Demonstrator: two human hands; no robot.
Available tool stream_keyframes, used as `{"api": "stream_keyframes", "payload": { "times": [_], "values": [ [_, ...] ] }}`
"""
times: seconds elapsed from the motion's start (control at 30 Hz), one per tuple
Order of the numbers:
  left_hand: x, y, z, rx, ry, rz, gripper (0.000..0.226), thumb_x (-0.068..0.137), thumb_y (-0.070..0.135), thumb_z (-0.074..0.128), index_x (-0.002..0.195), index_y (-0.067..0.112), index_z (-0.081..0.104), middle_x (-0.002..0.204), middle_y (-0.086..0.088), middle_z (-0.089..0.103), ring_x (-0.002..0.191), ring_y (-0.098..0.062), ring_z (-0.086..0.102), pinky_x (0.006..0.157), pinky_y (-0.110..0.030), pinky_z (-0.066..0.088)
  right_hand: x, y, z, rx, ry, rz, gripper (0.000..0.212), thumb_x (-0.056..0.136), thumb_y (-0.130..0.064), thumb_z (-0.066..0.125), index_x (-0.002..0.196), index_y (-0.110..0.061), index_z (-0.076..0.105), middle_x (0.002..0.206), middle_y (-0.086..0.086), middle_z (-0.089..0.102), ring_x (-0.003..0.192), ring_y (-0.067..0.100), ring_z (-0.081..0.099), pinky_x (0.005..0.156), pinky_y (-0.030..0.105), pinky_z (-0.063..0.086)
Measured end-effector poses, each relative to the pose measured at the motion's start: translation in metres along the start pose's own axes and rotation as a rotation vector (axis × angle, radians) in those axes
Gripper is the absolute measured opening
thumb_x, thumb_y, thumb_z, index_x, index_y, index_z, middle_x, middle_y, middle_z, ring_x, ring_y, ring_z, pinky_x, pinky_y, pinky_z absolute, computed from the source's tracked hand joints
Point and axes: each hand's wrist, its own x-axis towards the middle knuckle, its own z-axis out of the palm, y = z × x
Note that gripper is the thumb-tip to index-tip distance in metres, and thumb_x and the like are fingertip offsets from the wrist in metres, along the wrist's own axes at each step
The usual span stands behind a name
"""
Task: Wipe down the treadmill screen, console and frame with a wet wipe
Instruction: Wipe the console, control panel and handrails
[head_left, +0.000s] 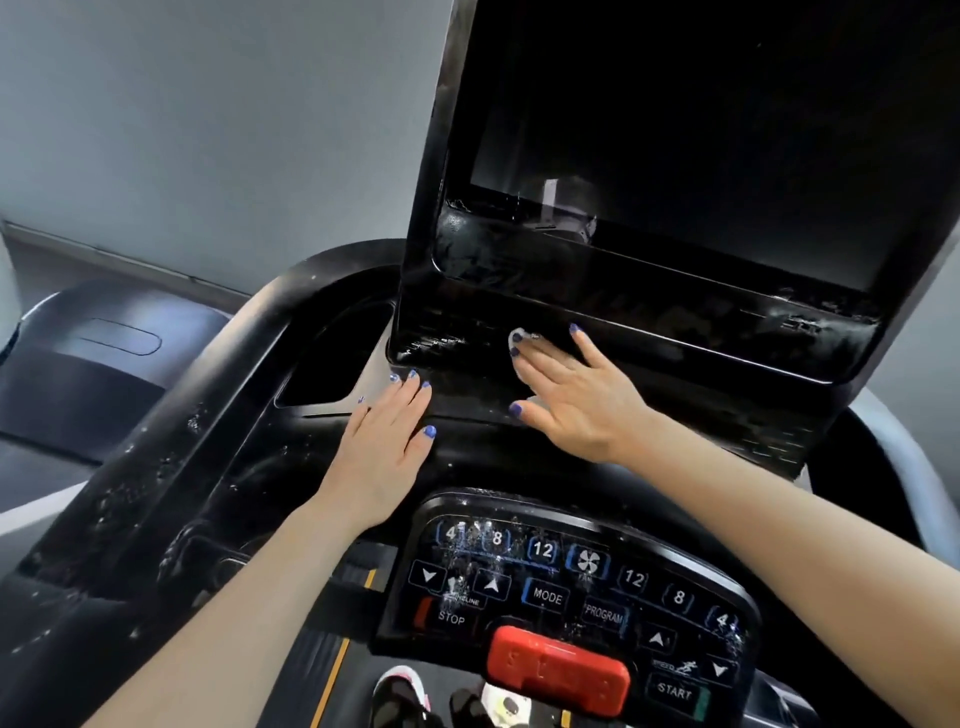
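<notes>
The treadmill's dark screen (701, 156) stands upright at the top right, with wet streaks along its lower bezel. My right hand (576, 395) lies flat with straight fingers on the black panel under the screen, pressing a white wet wipe (521, 335) whose edge peeks out past the fingertips. My left hand (387, 452) rests flat and open on the black console (249, 483) to the left, beside a cup-holder recess (337, 358). Water droplets speckle the console and the left frame arm (156, 467).
A button panel (571, 587) with STOP, MODE, PROGRAM and START keys and a red safety clip (558, 667) sits below my hands. A neighbouring machine (98, 353) stands at the left. Shoes and a small item show on the belt at the bottom edge.
</notes>
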Motion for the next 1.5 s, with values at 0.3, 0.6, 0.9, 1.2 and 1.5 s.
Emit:
{"api": "stream_keyframes", "payload": {
  "times": [0.3, 0.6, 0.9, 1.2, 1.5],
  "values": [
    [0.001, 0.005, -0.005, 0.032, -0.086, -0.008, 0.064, 0.103, 0.051, 0.018, 0.161, 0.024, 0.010, 0.168, 0.011, -0.001, 0.152, -0.003, -0.011, 0.120, -0.029, -0.012, -0.045, 0.040, -0.002, -0.135, -0.065, -0.024, 0.073, 0.101, -0.058, 0.005, 0.157, -0.017, 0.025, 0.164, -0.004, 0.022, 0.151, 0.009, 0.019, 0.123, 0.042, -0.009],
    [0.005, 0.011, 0.001, 0.014, -0.126, 0.071, 0.058, 0.106, 0.046, 0.019, 0.161, 0.031, 0.008, 0.165, 0.020, -0.007, 0.145, 0.006, -0.020, 0.117, -0.030, -0.019, -0.018, 0.012, 0.005, 0.030, -0.042, 0.057, 0.087, 0.090, -0.067, -0.017, 0.159, -0.019, 0.003, 0.166, -0.007, -0.007, 0.151, 0.004, -0.012, 0.121, 0.039, -0.019],
    [0.005, 0.009, 0.001, 0.023, -0.124, 0.097, 0.065, 0.100, 0.054, 0.013, 0.161, 0.030, 0.011, 0.167, 0.016, -0.003, 0.147, 0.003, -0.015, 0.119, -0.034, -0.014, -0.086, 0.038, 0.016, 0.070, -0.139, 0.231, 0.099, 0.077, -0.071, -0.034, 0.159, -0.023, -0.007, 0.164, -0.012, -0.014, 0.148, -0.001, -0.017, 0.119, 0.041, -0.023],
    [0.006, 0.039, -0.009, -0.061, -0.141, 0.086, 0.060, 0.106, 0.044, 0.026, 0.161, 0.023, 0.014, 0.167, 0.012, 0.002, 0.151, -0.003, -0.012, 0.120, -0.033, -0.012, -0.052, 0.018, 0.008, 0.383, -0.138, 0.154, 0.060, 0.107, -0.047, 0.013, 0.160, -0.022, 0.001, 0.166, -0.010, -0.007, 0.152, 0.005, -0.009, 0.123, 0.042, -0.010],
    [0.015, 0.042, -0.003, -0.120, -0.189, 0.083, 0.049, 0.110, 0.031, 0.025, 0.159, 0.027, 0.022, 0.166, 0.015, 0.007, 0.144, 0.007, -0.009, 0.120, -0.033, -0.013, -0.091, 0.070, 0.014, -0.080, -0.008, 0.042, 0.073, 0.103, -0.054, 0.007, 0.148, -0.012, 0.046, 0.155, 0.001, 0.043, 0.149, 0.014, 0.028, 0.125, 0.043, 0.000]
  ]
}}
